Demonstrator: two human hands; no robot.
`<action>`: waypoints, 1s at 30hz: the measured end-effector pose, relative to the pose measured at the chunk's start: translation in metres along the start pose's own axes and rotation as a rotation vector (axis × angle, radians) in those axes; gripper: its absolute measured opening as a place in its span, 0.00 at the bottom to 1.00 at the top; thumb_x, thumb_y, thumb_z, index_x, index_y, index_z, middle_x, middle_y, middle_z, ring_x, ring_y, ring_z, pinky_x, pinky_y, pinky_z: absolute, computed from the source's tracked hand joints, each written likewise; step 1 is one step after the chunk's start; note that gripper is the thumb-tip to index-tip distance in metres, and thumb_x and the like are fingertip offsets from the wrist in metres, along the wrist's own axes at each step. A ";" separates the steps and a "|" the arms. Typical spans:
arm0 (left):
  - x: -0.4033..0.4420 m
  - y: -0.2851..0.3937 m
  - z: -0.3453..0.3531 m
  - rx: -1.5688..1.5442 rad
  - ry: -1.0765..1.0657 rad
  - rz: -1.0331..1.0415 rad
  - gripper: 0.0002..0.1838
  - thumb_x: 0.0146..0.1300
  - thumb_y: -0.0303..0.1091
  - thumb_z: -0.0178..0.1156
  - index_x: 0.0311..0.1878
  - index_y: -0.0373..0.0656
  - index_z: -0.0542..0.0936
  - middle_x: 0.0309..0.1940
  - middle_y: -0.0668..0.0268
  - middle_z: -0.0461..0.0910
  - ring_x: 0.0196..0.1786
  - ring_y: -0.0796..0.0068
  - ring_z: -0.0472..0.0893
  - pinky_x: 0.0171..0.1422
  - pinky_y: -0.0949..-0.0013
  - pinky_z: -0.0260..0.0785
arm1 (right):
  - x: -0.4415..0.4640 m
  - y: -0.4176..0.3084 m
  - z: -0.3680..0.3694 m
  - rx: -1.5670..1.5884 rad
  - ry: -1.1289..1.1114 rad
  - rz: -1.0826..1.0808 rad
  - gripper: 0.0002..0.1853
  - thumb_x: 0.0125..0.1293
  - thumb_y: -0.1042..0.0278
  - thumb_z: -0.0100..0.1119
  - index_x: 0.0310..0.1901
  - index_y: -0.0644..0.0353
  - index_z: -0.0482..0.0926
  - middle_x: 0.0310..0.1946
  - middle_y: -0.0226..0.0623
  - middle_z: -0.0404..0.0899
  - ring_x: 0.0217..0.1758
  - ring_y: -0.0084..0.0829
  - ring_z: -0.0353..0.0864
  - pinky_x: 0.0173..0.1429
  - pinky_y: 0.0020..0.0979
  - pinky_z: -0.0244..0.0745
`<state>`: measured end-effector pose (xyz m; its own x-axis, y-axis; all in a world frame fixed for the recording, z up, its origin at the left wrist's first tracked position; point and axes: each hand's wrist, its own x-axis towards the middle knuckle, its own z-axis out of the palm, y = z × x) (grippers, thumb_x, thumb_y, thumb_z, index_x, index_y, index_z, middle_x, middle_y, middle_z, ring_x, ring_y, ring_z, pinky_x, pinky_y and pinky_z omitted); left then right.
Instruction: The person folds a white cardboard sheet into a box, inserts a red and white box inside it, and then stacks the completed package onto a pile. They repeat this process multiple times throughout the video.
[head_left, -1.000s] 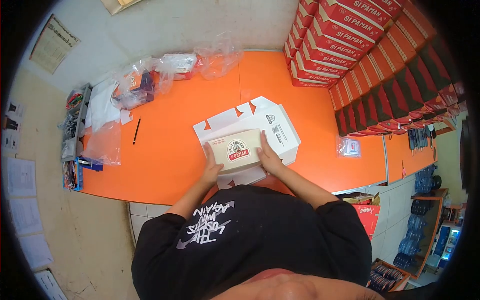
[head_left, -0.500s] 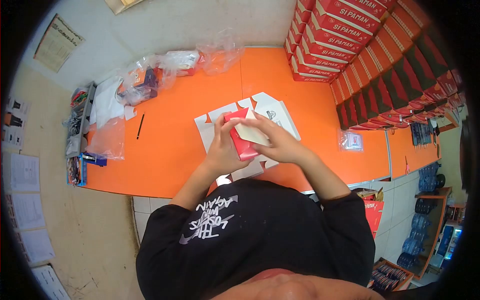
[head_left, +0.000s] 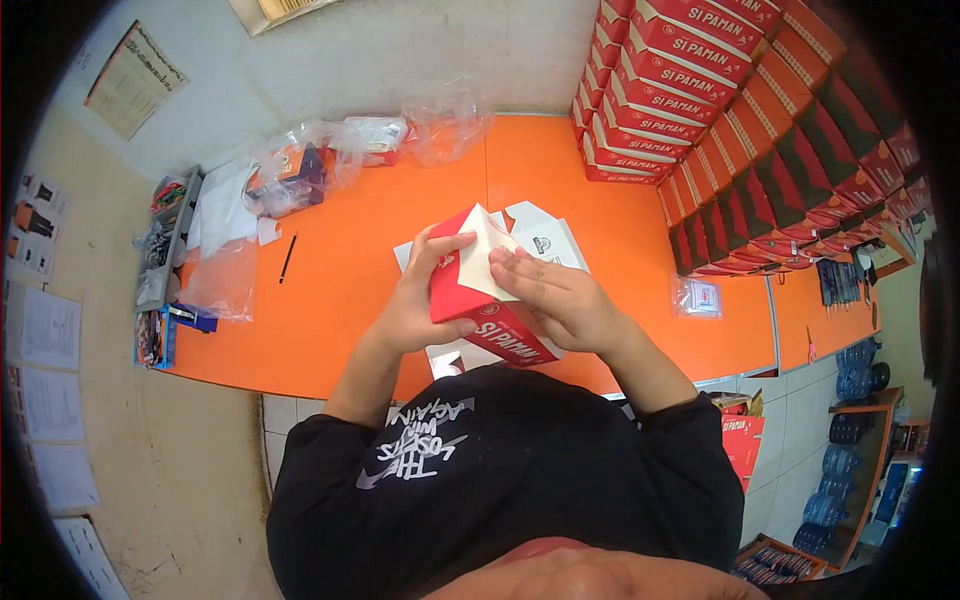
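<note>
A red and cream folded box [head_left: 508, 335] with "SI PAMAN" on its side is tilted above the table. My left hand [head_left: 412, 300] grips its left end, thumb below and fingers on the upper edge. My right hand [head_left: 565, 300] lies against the cream face with its fingers stretched out. Beneath the box, a flat white carton sheet [head_left: 545, 235] with cut tabs and a small printed logo rests on the orange table [head_left: 350, 300]; the box and my hands cover much of it.
Tall stacks of red boxes [head_left: 690, 80] stand at the back right. Clear plastic bags [head_left: 445, 120] lie along the wall. A black pencil [head_left: 288, 258] and a grey tray [head_left: 170, 240] are on the left. A small plastic packet [head_left: 700, 298] lies on the right.
The box has been turned from its logo face to show its red end and side. It is now raised nearer to me, and my right hand has flattened against the cream face.
</note>
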<state>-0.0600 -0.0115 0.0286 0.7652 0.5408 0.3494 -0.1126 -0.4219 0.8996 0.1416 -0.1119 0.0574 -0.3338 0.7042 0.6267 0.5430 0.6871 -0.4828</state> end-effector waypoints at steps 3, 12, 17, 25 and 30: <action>-0.002 -0.004 0.010 -0.146 0.117 -0.018 0.48 0.32 0.39 0.70 0.62 0.44 0.61 0.57 0.55 0.55 0.63 0.58 0.58 0.67 0.58 0.51 | 0.005 -0.002 0.011 -0.029 0.064 -0.010 0.20 0.59 0.78 0.52 0.55 0.63 0.71 0.53 0.47 0.72 0.55 0.42 0.73 0.62 0.38 0.67; 0.004 -0.011 0.022 -0.435 0.181 0.147 0.49 0.38 0.44 0.70 0.64 0.43 0.55 0.60 0.58 0.55 0.66 0.59 0.57 0.68 0.57 0.50 | 0.005 -0.008 0.010 0.126 -0.060 0.003 0.27 0.62 0.61 0.53 0.62 0.59 0.63 0.64 0.51 0.57 0.69 0.48 0.53 0.69 0.46 0.49; 0.009 0.014 -0.005 -1.049 0.201 0.110 0.54 0.43 0.50 0.70 0.68 0.46 0.47 0.65 0.59 0.55 0.65 0.57 0.61 0.67 0.55 0.58 | 0.007 -0.003 -0.007 -0.115 -0.214 0.153 0.47 0.41 0.33 0.62 0.64 0.47 0.63 0.70 0.49 0.41 0.71 0.57 0.37 0.67 0.56 0.39; 0.015 0.021 0.050 -1.402 0.081 -0.263 0.41 0.57 0.65 0.46 0.67 0.48 0.53 0.63 0.64 0.59 0.65 0.63 0.61 0.66 0.53 0.54 | 0.013 0.023 0.022 -0.241 0.318 0.003 0.18 0.59 0.64 0.52 0.53 0.51 0.74 0.56 0.52 0.68 0.53 0.48 0.71 0.57 0.41 0.63; 0.015 0.011 0.030 -1.318 0.120 -0.377 0.40 0.58 0.64 0.45 0.65 0.45 0.55 0.62 0.58 0.61 0.62 0.61 0.65 0.65 0.54 0.57 | 0.019 0.003 0.002 -0.196 -0.018 0.030 0.19 0.48 0.77 0.65 0.44 0.53 0.75 0.52 0.47 0.70 0.47 0.43 0.76 0.48 0.38 0.73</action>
<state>-0.0314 -0.0298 0.0356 0.8322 0.5545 -0.0090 -0.4762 0.7228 0.5008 0.1354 -0.0957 0.0665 -0.3276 0.7281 0.6021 0.6920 0.6188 -0.3718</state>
